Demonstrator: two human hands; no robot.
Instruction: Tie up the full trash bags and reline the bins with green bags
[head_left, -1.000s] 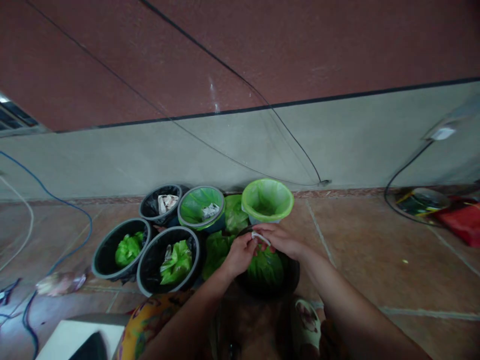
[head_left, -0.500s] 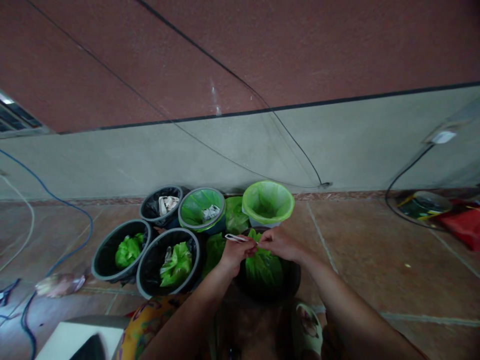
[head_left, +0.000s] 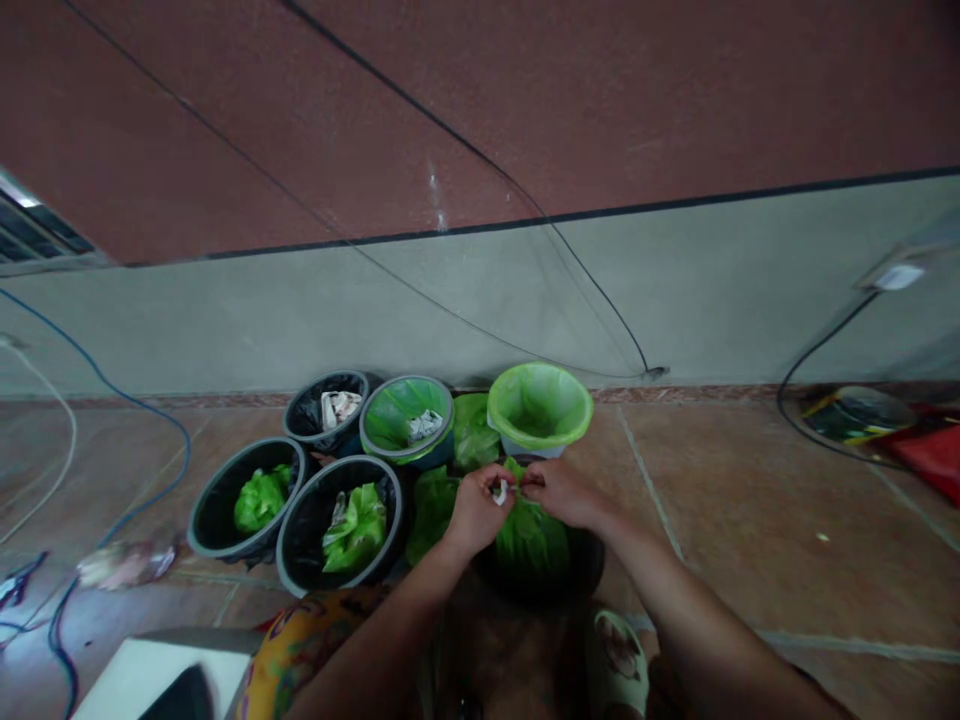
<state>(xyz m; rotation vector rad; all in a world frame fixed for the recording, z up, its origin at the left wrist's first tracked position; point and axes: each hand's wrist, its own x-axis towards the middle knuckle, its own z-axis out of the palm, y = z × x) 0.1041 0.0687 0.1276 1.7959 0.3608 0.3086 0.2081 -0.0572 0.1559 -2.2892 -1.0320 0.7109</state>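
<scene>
Over the dark bin [head_left: 589,575], the left hand [head_left: 476,512] pinches a small white tie [head_left: 500,492], most of it lost behind the fingers. Close beside it, the right hand [head_left: 564,490] bends its fingers in at the gathered neck of the green bag [head_left: 536,545]; the tips are too small to make out, so whether they grip tie or plastic, or nothing, I cannot tell. The bag's body sits inside the dark bin, whose far rim is mostly covered by the hands and whose base fades into shadow.

Just left, one green bundle [head_left: 433,510] is partly hidden by the left hand; another [head_left: 474,435] lies behind, between bins. The front bin [head_left: 300,540], lined in black, holds crumpled green plastic [head_left: 356,527], and so does the left bin [head_left: 217,515]. Nearer the wall [head_left: 450,310], the back bin [head_left: 304,408] holds something pale, its nature unclear, and the green-lined bin [head_left: 386,410] a whitish wad [head_left: 424,425]. The pale bin [head_left: 536,410] wears a bright green liner. A white box [head_left: 154,665] and a red thing [head_left: 934,455] are cut off by the edges.
</scene>
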